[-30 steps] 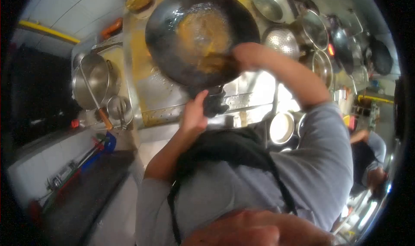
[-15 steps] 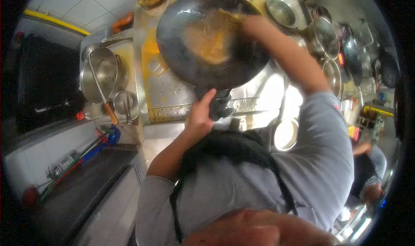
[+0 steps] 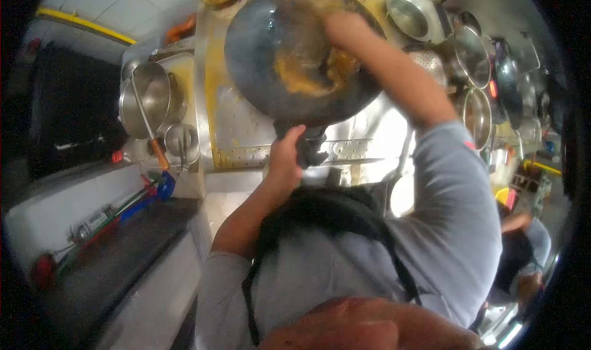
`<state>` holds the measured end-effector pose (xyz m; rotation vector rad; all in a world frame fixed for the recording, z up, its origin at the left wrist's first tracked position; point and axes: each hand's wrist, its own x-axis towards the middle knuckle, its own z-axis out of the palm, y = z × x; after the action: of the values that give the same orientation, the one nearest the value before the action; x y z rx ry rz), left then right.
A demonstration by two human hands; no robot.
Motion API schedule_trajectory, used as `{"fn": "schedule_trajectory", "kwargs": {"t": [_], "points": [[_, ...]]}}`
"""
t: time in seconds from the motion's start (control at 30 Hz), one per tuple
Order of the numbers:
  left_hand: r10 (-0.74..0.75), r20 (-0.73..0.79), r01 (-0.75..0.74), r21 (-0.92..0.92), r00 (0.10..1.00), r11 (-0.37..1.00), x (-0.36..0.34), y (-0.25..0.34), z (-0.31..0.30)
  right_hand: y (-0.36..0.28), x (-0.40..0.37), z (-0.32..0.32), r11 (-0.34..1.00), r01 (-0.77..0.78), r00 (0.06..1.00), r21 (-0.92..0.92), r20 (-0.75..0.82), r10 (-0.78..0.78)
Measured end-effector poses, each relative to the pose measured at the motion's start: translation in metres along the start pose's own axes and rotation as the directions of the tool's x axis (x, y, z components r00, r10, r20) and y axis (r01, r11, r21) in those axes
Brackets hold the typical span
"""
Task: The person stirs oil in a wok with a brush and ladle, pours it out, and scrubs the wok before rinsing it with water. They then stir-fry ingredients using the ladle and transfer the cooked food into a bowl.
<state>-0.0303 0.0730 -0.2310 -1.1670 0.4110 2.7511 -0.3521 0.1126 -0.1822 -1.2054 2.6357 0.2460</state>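
A large dark wok [image 3: 252, 67] is tilted up over the stove, with yellow-brown liquid [image 3: 301, 82] low inside it. My left hand [image 3: 286, 162] is closed round the wok's handle, where a black cloth [image 3: 312, 150] is bunched. Inside the wok's upper right part, my right hand [image 3: 346, 30] is closed on a brown, brush-like tool [image 3: 301, 4]. Motion blurs that tool, so its exact kind is hard to make out.
To the left stand a deep steel pot [image 3: 143, 104] with a wooden-handled utensil [image 3: 159, 153] across it and a smaller pot [image 3: 181, 142]. A steel bowl [image 3: 407, 18] sits back right, near a perforated strainer [image 3: 428, 64]. Another person [image 3: 523, 245] is at the right.
My right hand has shifted left a little, and the brush-like tool now lies nearer the wok's far rim. The liquid has spread rightward. My left hand keeps its grip on the handle.
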Motion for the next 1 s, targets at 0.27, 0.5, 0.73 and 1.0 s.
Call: {"fn": "schedule_trajectory", "kwargs": {"t": [0.27,0.5,0.73,1.0], "points": [[0.155,0.052,-0.158,0.056,0.987,0.986,0.027,-0.009,-0.021,-0.019,-0.120,0.005,0.948,0.185,0.916,0.257,0.305,-0.261],[0.273,-0.097,-0.246,0.224,0.957,0.943,-0.078,-0.013,0.035,0.009,-0.267,-0.034,0.781,-0.357,0.932,0.513,0.141,0.333],[0.609,0.130,-0.581,0.503,0.783,0.640,-0.110,-0.031,-0.017,0.011,-0.320,-0.009,0.768,-0.304,0.826,0.564,-0.246,0.508],[0.561,-0.063,-0.487,0.424,0.825,0.764,-0.119,-0.034,-0.011,0.014,-0.273,-0.013,0.852,-0.261,0.893,0.454,-0.221,0.392]]}}
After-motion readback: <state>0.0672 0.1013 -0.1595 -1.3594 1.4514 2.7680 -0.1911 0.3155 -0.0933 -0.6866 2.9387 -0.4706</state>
